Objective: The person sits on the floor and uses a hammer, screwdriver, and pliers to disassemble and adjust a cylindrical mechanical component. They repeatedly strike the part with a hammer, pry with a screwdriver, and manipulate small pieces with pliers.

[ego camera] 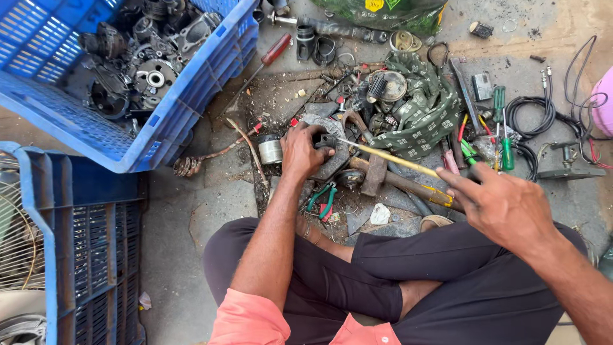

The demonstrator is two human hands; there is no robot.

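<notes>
Fingers of my left hand (301,152) clamp the metal part (327,148); right hand (504,206) grips the screwdriver (391,157), prying; next I'd steady the tip.

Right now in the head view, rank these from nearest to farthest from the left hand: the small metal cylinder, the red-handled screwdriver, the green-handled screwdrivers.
1. Small metal cylinder: right beside the left hand, on its left.
2. Red-handled screwdriver: above, leaning by the blue crate.
3. Green-handled screwdrivers: far right, beyond the green cloth.

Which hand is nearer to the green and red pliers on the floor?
Left. The left hand grips a metal part just above the pliers; the right hand is far to their right, holding a screwdriver.
</notes>
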